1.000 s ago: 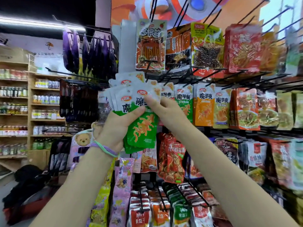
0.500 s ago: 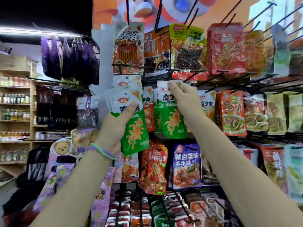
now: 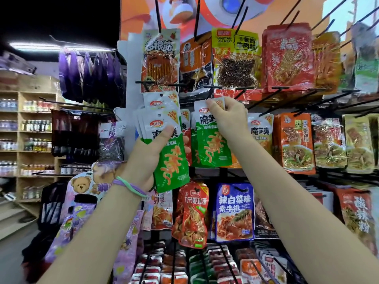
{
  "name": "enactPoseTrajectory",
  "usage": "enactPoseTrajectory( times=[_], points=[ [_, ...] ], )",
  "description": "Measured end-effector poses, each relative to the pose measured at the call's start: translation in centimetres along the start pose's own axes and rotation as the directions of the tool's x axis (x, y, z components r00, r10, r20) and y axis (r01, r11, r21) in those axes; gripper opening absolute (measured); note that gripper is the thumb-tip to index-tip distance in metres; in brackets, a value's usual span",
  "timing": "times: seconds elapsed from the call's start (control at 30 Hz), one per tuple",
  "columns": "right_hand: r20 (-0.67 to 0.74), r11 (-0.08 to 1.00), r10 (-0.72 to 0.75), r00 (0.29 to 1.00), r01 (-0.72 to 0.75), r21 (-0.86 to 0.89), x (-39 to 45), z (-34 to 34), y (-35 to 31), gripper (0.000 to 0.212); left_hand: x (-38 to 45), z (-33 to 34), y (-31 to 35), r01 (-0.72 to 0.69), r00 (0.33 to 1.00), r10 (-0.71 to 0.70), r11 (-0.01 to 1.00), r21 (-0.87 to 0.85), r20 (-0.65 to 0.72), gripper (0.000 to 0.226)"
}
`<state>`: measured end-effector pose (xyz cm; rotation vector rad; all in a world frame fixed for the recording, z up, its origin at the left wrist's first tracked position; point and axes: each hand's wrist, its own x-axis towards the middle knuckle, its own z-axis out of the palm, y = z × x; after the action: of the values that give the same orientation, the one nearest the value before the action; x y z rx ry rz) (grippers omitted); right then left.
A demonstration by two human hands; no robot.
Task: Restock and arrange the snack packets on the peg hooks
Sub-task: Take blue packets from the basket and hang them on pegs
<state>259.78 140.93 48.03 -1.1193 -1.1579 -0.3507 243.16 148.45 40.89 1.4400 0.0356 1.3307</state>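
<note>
My left hand [image 3: 148, 155] grips a fanned stack of green-and-white snack packets [image 3: 171, 160], thumb pressed across the front one. My right hand [image 3: 227, 117] pinches the white top edge of a single green packet [image 3: 211, 144], holding it up against the rack just under a black peg hook [image 3: 213, 87]. More packets of the same brand hang to the right in a yellow-white colour [image 3: 261, 130]. Whether the packet's hole sits on a hook is hidden by my fingers.
The rack is crowded with hanging snack bags: red and orange ones [image 3: 287, 58] above, orange bags [image 3: 295, 142] to the right, a blue bag [image 3: 234, 212] below. Bare black pegs jut out at the upper right. Purple bags [image 3: 90, 74] and wooden shelves [image 3: 30, 130] stand left.
My right hand took one green packet from the stack in my left hand and carried it up and right to the rack. The left hand has stayed holding the stack.
</note>
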Motion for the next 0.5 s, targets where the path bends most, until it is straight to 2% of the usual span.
enactPoseTrajectory(
  times=[0.1,0.23,0.4,0.5],
  points=[
    [-0.032,1.000,-0.016,0.999,0.015,-0.025,0.1,0.1,0.2,0.024,-0.1,0.3,0.1,0.009,1.000,-0.009,1.000,-0.013,-0.008,0.018],
    [-0.052,0.999,-0.009,0.999,0.010,0.033,0.1,-0.1,0.0,0.029,-0.7,1.3,0.2,0.026,0.997,-0.025,0.999,-0.023,0.066,0.011],
    [-0.030,0.956,0.219,0.975,-0.209,0.204,0.4,-0.2,-0.9,0.031,-1.1,1.9,0.2,0.045,0.995,-0.041,0.998,-0.042,0.096,0.014],
    [0.013,0.922,0.297,0.955,-0.291,0.254,0.3,-0.2,-1.5,0.020,-1.3,2.0,0.4,0.065,0.994,-0.061,0.997,-0.044,0.093,0.012]
  ],
)
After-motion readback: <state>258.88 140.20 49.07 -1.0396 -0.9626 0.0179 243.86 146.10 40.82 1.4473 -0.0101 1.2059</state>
